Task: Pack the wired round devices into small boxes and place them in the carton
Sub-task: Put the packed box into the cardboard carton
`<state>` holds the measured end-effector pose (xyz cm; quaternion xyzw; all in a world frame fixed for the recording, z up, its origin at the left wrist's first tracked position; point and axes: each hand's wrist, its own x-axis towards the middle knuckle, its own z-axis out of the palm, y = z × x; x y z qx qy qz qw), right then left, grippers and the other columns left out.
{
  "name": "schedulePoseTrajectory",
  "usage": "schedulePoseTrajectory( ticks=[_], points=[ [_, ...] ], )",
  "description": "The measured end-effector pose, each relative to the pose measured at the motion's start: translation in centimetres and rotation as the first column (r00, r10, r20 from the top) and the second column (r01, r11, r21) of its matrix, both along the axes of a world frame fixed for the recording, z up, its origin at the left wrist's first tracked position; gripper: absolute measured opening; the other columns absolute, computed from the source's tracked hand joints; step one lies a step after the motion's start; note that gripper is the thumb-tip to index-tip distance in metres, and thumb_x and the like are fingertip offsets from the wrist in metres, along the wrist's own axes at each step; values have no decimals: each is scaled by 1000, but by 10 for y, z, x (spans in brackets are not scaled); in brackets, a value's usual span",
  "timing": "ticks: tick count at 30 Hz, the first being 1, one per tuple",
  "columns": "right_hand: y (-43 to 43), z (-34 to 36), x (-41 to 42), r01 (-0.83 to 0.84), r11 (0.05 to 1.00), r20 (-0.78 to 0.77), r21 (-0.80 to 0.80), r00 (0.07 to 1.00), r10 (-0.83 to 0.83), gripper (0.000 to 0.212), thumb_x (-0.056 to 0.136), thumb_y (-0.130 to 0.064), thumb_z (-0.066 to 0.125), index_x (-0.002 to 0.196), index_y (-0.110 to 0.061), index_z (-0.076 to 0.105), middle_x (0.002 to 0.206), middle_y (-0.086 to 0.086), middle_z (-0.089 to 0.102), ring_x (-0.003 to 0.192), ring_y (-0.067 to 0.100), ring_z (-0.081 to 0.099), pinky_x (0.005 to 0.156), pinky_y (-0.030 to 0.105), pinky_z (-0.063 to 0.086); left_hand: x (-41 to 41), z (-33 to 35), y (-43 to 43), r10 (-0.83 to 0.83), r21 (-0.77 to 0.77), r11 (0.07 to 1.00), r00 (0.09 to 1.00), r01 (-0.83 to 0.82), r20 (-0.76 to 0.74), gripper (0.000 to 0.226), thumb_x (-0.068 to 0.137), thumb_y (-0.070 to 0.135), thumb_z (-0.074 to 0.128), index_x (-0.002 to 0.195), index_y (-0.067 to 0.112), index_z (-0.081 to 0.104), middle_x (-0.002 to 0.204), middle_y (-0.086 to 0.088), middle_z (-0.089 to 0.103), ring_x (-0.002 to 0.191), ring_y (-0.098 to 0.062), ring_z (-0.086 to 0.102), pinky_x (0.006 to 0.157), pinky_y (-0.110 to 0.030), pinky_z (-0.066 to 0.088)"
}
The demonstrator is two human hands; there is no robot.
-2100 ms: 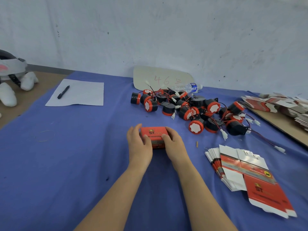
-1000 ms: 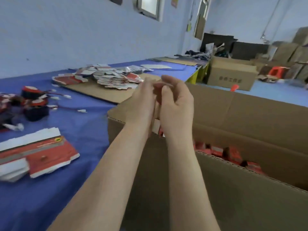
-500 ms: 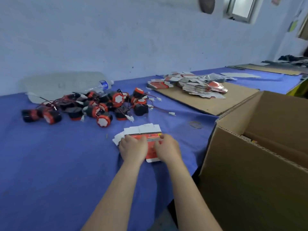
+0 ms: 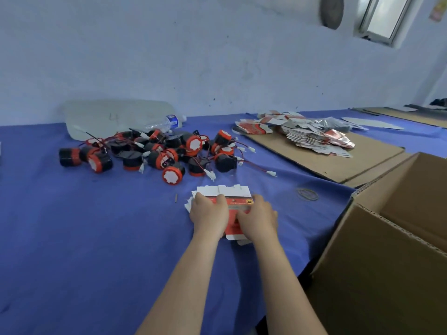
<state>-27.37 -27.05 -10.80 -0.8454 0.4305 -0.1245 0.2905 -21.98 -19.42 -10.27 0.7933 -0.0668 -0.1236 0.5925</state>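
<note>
A pile of several black-and-red round devices (image 4: 154,153) with red wires and white plugs lies on the blue tablecloth at the back. In front of it sits a small stack of flat red-and-white box blanks (image 4: 232,197). My left hand (image 4: 209,215) and my right hand (image 4: 257,220) both lie on top of that stack, fingers curled over the top blank. The open brown carton (image 4: 387,250) stands at the right, beside the table's edge.
A cardboard sheet (image 4: 338,160) at the back right carries more flat box blanks (image 4: 309,136). A rubber band (image 4: 307,194) lies near the carton. A plastic bottle (image 4: 167,122) and a pale board (image 4: 108,117) rest against the wall.
The view swung from the carton, where both hands were raised together, back to the table. Both hands came down onto the stack of flat blanks and have stayed there.
</note>
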Motion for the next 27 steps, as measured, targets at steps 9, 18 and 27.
schedulePoseTrajectory(
  ticks=[9,18,27],
  points=[
    [14,11,15,42,995,502,-92,865,10,62,92,-10,52,147,-16,24,140,8,30,123,23,39,94,23,31,15,8,8,134,-325,936,991,-132,-17,44,95,24,41,134,4,38,137,-17,44,118,-31,50,97,-47,45],
    [79,39,88,-297,954,844,34,520,132,38,101,-34,38,134,-20,51,119,-12,61,110,-4,55,95,18,44,68,46,72,376,-601,774,908,-200,182,32,98,43,43,121,21,43,112,19,51,100,16,54,80,-8,46],
    [165,-8,146,-608,730,803,311,579,140,38,100,-43,36,78,-27,63,82,-11,66,80,4,60,73,27,49,106,6,176,560,-446,799,771,-404,305,10,97,24,49,99,27,40,89,17,54,79,5,56,58,-1,38]
  ],
)
